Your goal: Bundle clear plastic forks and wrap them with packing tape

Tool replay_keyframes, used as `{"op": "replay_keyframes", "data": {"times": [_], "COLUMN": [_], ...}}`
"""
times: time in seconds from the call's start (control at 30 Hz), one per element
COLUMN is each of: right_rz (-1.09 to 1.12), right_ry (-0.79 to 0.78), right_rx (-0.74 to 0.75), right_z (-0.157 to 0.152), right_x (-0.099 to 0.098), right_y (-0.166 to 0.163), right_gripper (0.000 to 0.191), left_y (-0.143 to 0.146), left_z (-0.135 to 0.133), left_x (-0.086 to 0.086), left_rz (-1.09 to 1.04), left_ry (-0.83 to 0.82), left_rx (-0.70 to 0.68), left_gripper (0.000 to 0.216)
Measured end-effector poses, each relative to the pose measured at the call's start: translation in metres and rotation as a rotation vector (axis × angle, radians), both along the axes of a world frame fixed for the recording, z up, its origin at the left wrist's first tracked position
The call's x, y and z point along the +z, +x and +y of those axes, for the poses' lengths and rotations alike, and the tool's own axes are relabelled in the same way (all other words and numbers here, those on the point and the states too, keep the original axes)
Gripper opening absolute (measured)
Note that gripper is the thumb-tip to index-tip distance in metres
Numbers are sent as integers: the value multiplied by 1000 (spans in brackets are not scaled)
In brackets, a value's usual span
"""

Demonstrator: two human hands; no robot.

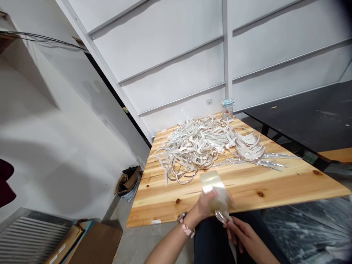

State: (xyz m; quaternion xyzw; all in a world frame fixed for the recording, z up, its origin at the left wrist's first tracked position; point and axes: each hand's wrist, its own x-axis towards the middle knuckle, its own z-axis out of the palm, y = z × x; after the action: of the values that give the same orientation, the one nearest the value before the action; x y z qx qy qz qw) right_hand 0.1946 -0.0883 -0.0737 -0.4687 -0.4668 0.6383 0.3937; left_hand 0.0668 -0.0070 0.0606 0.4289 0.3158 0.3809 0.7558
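At the near edge of a wooden table, my left hand, with a watch on its wrist, is closed on a blurred pale, translucent strip that rises above the fingers. My right hand sits just below the table edge over my lap, fingers pinched on the lower end of a thin silvery strip. A big heap of white and silvery curved strips covers the far middle of the table, with a neater fanned stack at its right.
A small clear jar with a pale blue lid stands at the table's far edge by the white panelled wall. A dark table lies to the right. Cardboard boxes and a bag of scraps sit on the floor at left.
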Motion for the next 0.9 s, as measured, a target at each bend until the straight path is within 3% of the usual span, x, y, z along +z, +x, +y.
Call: {"op": "replay_keyframes", "data": {"times": [0.07, 0.13, 0.2, 0.3, 0.33, 0.5, 0.57, 0.67, 0.73, 0.77, 0.83, 0.9], "right_rz": [-11, -7, -2, -12, -14, -17, -16, -34, -48, -52, -54, -51], "right_ry": [-2, -5, 4, 23, 20, -13, -23, -6, 1, -1, -4, -5], "right_rx": [-35, -26, 3, 18, 26, 68, 76, 58, 57, 68, 83, 81], "right_z": [0, -1, 0, 3, 4, 1, -2, -3, -2, -1, 0, 0], "right_x": [0, 3, 9, 14, 14, 9, 10, 12, 14, 14, 14, 14], "right_y": [0, -1, -1, 0, 0, 0, 2, 7, 9, 9, 8, 7], "right_gripper": [69, 67, 60, 58, 59, 64, 64, 62, 62, 63, 64, 65], "left_y": [0, -1, -2, -2, -1, 4, 2, -6, -10, -10, -7, -2], "left_z": [-13, -9, 10, 32, 32, 8, 16, 45, 56, 55, 46, 34], "left_x": [-3, -4, -3, 0, 0, -12, -14, -5, 4, 6, 6, -1], "left_rz": [88, 74, -7, -239, -249, -16, -36, -137, -196, -211, -176, -96], "left_ry": [-8, -39, -64, -79, -70, -101, -154, -192, -148, -115, -89, -166], "left_rx": [-134, -107, 32, 427, 442, -43, -23, 174, 294, 288, 103, -117], "left_gripper": [37, 34, 42, 44, 44, 20, 20, 36, 43, 46, 49, 38]}}
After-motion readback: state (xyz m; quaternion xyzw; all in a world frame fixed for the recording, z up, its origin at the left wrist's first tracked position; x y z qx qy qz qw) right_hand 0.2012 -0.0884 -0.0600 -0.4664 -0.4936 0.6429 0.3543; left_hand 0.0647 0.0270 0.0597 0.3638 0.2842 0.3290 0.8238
